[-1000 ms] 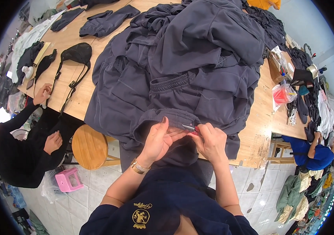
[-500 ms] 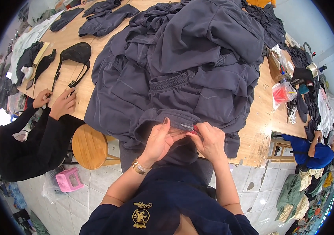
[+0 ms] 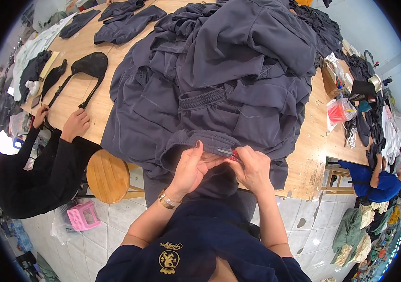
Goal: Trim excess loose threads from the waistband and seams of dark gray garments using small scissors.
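Right at the table's near edge, the gathered elastic waistband (image 3: 195, 137) of a dark grey garment faces me. My left hand (image 3: 190, 165) holds its near edge, thumb raised and fingers reaching into the opening. Small thread snips (image 3: 226, 151) with red handles are gripped in my right hand (image 3: 253, 165). Their metal blades point left and lie against the waistband; my right fingers hide most of the handles. Beyond my hands rises a large heap of dark grey garments (image 3: 252, 42), another gathered waistband (image 3: 203, 99) showing in its middle.
On the wooden table (image 3: 306, 174), a co-worker's hands at left handle a black strapped piece (image 3: 90, 66). A round wooden stool (image 3: 107, 176) and pink plastic stool (image 3: 83, 216) stand below. At right, another person in blue (image 3: 367, 178) sits near a red-filled bag (image 3: 339, 111).
My hands, the snips and the waistband look unmoved. At left, the co-worker's hands have shifted and the straps of the black piece are drawn straighter toward them.
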Demonstrator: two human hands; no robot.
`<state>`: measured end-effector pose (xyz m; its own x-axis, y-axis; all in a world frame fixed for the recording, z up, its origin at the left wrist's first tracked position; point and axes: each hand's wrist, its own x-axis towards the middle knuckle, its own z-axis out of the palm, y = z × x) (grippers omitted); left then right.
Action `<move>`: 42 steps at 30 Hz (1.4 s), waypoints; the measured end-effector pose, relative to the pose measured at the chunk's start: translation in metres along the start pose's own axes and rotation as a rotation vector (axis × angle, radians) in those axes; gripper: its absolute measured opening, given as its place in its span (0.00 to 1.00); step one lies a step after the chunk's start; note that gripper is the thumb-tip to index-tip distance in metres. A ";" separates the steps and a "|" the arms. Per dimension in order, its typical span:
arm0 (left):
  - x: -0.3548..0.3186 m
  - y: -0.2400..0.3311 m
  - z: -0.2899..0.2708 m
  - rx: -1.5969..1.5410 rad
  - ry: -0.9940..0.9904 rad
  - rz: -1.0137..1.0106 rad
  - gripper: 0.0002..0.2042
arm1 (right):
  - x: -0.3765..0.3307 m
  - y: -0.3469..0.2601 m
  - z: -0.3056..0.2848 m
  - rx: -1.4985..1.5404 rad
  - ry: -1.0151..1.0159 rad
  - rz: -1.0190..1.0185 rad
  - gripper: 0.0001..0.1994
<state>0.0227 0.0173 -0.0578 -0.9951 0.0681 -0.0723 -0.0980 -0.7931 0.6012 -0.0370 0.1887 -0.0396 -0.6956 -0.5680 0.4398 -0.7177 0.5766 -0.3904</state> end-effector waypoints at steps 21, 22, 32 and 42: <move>-0.002 -0.003 0.001 0.050 0.030 0.025 0.25 | 0.002 -0.007 -0.001 0.059 -0.025 0.013 0.14; -0.002 -0.003 0.001 0.049 0.031 0.026 0.25 | 0.003 -0.007 0.000 0.060 -0.020 0.005 0.14; -0.001 -0.004 0.002 0.044 0.049 0.041 0.24 | 0.000 -0.001 -0.002 0.029 -0.043 0.002 0.15; -0.002 -0.006 0.001 0.077 0.060 0.059 0.24 | 0.003 -0.007 0.002 0.064 -0.032 0.005 0.15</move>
<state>0.0255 0.0224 -0.0604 -0.9966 -0.0161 -0.0813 -0.0422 -0.7457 0.6649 -0.0346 0.1819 -0.0373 -0.6993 -0.5844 0.4116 -0.7139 0.5415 -0.4440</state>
